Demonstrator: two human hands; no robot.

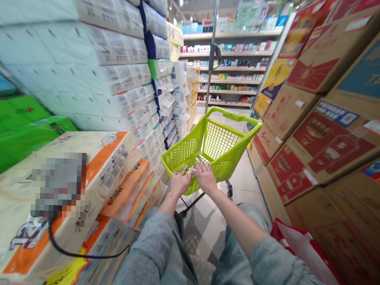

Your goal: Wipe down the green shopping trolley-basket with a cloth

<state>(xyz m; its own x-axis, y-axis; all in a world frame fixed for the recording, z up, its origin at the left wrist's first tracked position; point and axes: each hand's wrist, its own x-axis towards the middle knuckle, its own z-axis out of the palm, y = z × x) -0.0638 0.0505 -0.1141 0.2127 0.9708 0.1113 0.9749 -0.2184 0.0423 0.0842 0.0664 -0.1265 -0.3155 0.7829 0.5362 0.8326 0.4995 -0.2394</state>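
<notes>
A lime-green plastic shopping trolley (210,145) with a mesh basket rolls on small wheels directly ahead of me. My left hand (180,183) curls over the near rim of the basket. My right hand (206,177) grips the same rim just to its right, with the fingers hooked over the mesh. Both forearms reach forward from grey sleeves. The basket's inside shows no goods, though my hands hide a small part of it.
Tall stacks of wrapped tissue packs (95,68) line the left of the aisle, and printed cardboard cartons (330,143) line the right. Stocked store shelves (230,69) stand ahead beyond a metal pole (213,47). A red-and-white bag (304,254) sits at lower right on the tiled floor.
</notes>
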